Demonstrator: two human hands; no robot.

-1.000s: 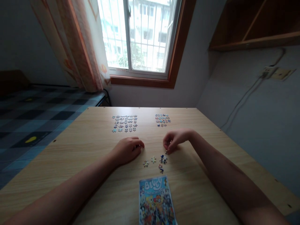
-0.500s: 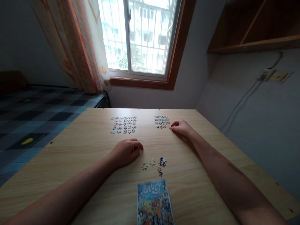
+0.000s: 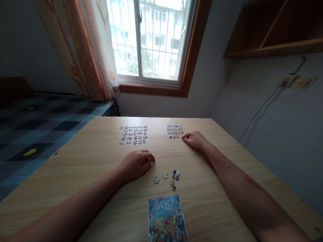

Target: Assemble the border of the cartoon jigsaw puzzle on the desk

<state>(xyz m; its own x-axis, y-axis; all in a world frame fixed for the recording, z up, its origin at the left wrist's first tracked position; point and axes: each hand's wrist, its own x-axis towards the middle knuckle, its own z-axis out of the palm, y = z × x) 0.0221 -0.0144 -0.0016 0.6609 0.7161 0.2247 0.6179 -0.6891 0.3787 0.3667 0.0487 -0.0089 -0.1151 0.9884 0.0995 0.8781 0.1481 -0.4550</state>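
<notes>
My right hand (image 3: 194, 138) reaches to the near right corner of a small block of puzzle pieces (image 3: 175, 129) laid in rows. Its thumb and fingertips pinch a puzzle piece, mostly covered by the fingers, at the end of the nearest row. My left hand (image 3: 137, 163) rests on the table with its fingers curled; whether anything is under the fingertips is hidden. Beyond it, a larger block of puzzle pieces (image 3: 135, 133) lies in spaced rows. Between my forearms are several loose pieces: a yellowish puzzle piece (image 3: 165, 175), another puzzle piece (image 3: 156, 180) and a dark cluster of pieces (image 3: 176, 174).
A blue Bluey puzzle box (image 3: 168, 218) lies at the table's near edge. The wooden table (image 3: 101, 161) meets the window wall at the back. To the left is a bed with checked cloth (image 3: 50, 124); a cable (image 3: 262, 109) hangs on the right wall.
My right hand has shifted slightly left and nearer, by the end of the nearest row. The left hand stays put. The whole view has moved down a little.
</notes>
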